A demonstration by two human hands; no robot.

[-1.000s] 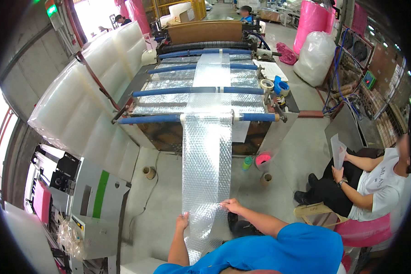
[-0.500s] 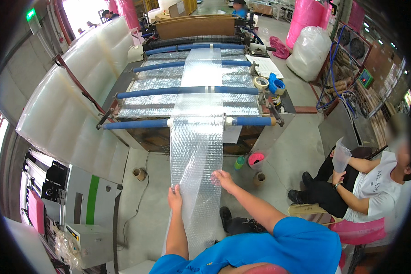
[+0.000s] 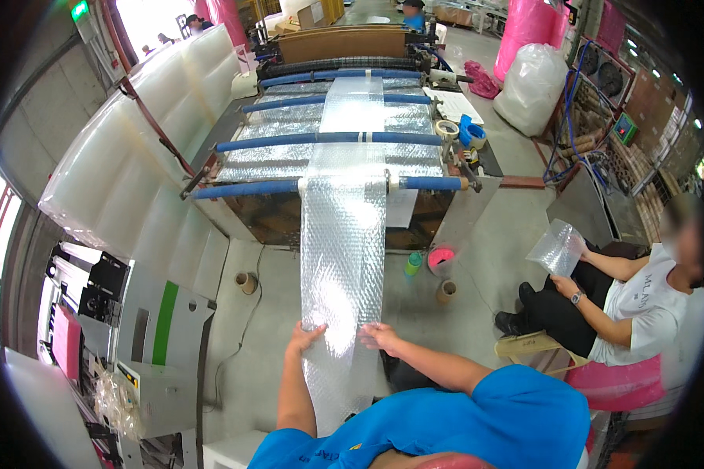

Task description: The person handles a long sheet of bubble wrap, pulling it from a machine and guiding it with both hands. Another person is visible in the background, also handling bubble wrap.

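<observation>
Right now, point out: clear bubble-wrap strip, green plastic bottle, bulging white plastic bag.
Clear bubble-wrap strip (image 3: pixel 342 262): head view, middle of its length.
Green plastic bottle (image 3: pixel 413 265): head view, body.
Bulging white plastic bag (image 3: pixel 532 94): head view, front.

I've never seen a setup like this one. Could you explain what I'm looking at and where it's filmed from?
There is no robot: a head-worn fisheye camera looks down past the wearer's bare hands, so straight edges bend. The left hand grips the left edge of a long, clear bubble-wrap strip; the right hand has its fingers at the right edge, though how firmly is unclear. The strip comes down from a machine with blue crosswise bars, above a silvery, textured sheet. At right, a seated co-worker in a white shirt holds a clear bubbled plastic piece.
</observation>
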